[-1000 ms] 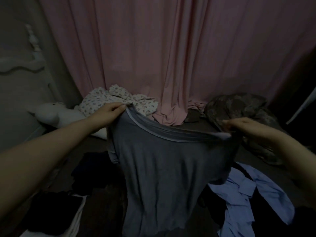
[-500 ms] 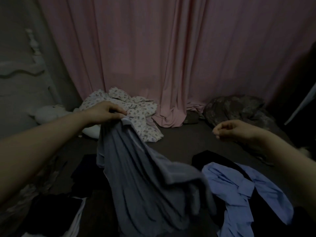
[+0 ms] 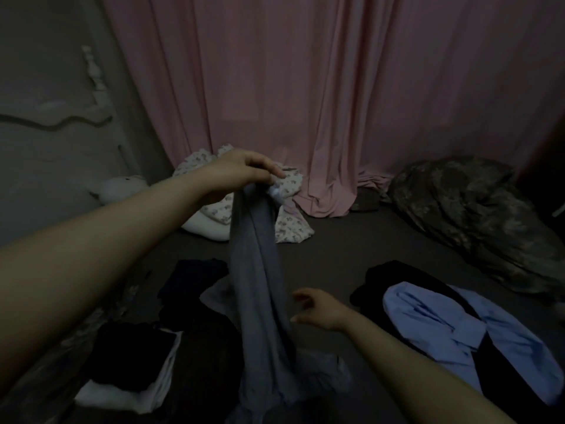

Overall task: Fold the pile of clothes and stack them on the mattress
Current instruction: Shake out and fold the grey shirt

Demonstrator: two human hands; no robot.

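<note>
My left hand pinches the grey shirt by its neckline, fingers curled over the bunched top. My right hand has let go of the other shoulder and dropped beside the cloth, fingers loosely curled, empty. The shirt now hangs narrow over the mattress, so folding restarts.
</note>
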